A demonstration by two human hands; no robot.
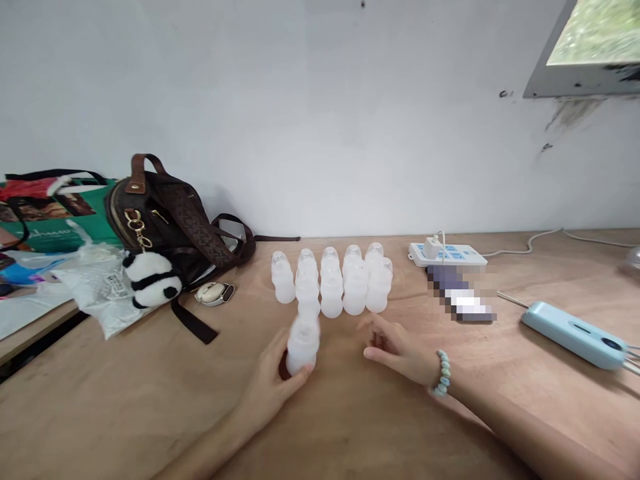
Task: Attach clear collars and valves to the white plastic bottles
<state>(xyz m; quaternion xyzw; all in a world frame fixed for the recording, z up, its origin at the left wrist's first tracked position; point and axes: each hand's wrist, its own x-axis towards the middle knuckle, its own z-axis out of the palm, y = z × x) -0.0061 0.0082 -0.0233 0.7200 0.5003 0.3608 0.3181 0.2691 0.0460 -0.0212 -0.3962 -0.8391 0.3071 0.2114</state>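
Note:
Several frosted white bottles (331,287) with clear domed caps, like small baby bottles, stand upright in a cluster on the wooden table (320,427). Nearer to me, one such bottle (303,347) is in my left hand (275,373), with the thumb at its front and the fingers around its left side. Its top overlaps the bottle behind it in view. My right hand (395,347), with a beaded bracelet (442,373) at the wrist, hovers just in front of the right end of the cluster. Its fingers are curled, thumb apart from them, and nothing shows between them.
To the left are a dark backpack (170,207) with a panda charm (153,280), a green bag (90,220), plastic packaging (100,287) and a computer mouse (213,292). On the right lie a power strip (465,255), a blurred-out item (460,293) and a light-blue device (575,333) with cables.

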